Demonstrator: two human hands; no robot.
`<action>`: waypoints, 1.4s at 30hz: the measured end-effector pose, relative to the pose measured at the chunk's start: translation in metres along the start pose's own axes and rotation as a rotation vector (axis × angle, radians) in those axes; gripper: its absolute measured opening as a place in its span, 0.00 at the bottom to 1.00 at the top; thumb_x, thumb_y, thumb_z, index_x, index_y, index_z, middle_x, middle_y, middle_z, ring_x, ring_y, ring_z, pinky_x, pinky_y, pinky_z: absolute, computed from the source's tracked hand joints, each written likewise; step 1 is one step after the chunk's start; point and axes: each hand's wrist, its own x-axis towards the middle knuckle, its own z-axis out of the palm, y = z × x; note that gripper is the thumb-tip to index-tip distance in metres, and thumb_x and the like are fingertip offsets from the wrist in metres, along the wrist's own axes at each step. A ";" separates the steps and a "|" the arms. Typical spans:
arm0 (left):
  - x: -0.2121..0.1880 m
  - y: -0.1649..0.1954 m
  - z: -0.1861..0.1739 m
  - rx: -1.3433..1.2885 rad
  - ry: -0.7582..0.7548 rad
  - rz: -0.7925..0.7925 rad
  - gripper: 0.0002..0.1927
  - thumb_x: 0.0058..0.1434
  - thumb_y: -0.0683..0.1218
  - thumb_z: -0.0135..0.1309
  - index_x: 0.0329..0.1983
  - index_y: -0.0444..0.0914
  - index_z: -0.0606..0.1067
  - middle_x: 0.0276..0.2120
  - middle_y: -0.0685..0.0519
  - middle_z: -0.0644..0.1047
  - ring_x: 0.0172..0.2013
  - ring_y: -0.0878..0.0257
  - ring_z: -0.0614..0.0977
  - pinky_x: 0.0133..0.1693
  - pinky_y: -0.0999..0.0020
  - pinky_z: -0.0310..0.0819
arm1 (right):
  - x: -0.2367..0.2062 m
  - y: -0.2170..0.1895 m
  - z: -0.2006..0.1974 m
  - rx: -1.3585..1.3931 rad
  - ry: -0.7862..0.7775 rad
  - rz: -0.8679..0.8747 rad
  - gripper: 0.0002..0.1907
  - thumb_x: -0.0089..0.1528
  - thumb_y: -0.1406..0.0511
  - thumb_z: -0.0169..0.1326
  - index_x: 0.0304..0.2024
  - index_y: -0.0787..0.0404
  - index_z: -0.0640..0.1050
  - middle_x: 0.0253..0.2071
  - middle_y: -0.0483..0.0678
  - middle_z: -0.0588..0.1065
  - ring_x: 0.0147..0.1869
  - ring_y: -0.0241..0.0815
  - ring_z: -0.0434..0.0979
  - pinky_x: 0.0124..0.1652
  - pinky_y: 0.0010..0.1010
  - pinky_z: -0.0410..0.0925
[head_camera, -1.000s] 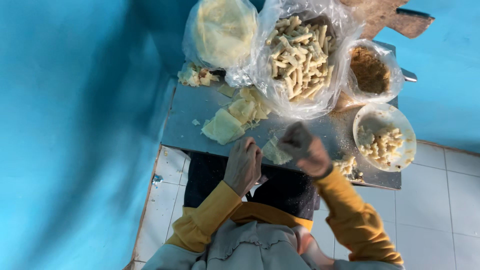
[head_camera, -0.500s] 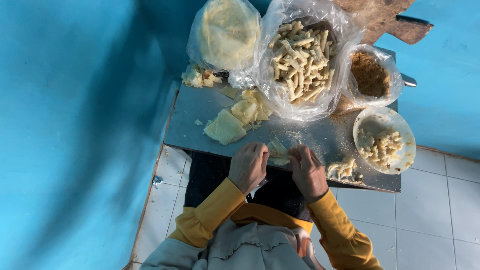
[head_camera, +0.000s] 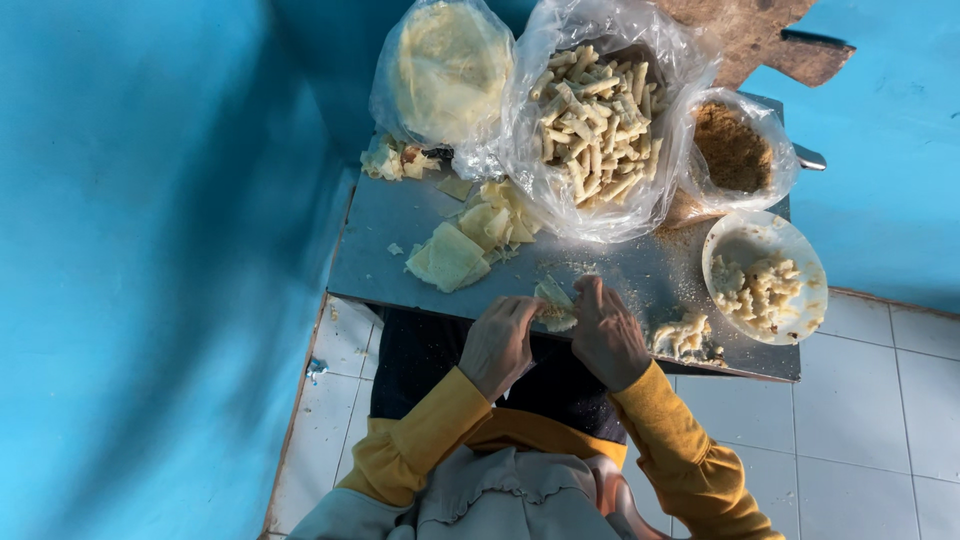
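Head view: both hands (head_camera: 555, 340) pinch wrapper (head_camera: 553, 302).

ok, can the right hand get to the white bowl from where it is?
Probably yes. The right hand is on the wrapper at the table's near edge; the white bowl sits on that side, with only a small pile of filling between.
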 end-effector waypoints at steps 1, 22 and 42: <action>0.000 0.000 0.000 0.002 -0.009 0.002 0.15 0.61 0.34 0.51 0.51 0.36 0.76 0.45 0.46 0.81 0.48 0.49 0.80 0.50 0.58 0.75 | 0.000 0.001 0.000 -0.003 0.010 -0.039 0.21 0.56 0.78 0.50 0.51 0.70 0.64 0.40 0.60 0.76 0.44 0.58 0.78 0.43 0.44 0.73; -0.002 -0.006 -0.007 0.067 -0.116 0.117 0.22 0.51 0.33 0.56 0.52 0.33 0.75 0.50 0.46 0.77 0.51 0.49 0.77 0.54 0.58 0.73 | -0.003 0.012 0.009 0.463 -0.121 0.019 0.39 0.64 0.82 0.46 0.71 0.47 0.54 0.57 0.56 0.73 0.51 0.47 0.81 0.44 0.34 0.78; 0.011 -0.053 0.005 0.342 -0.158 0.555 0.11 0.59 0.43 0.54 0.45 0.37 0.75 0.43 0.50 0.75 0.48 0.54 0.78 0.51 0.59 0.75 | 0.006 -0.007 -0.007 0.262 -0.076 -0.095 0.23 0.63 0.74 0.54 0.61 0.62 0.69 0.52 0.56 0.79 0.53 0.54 0.83 0.48 0.34 0.77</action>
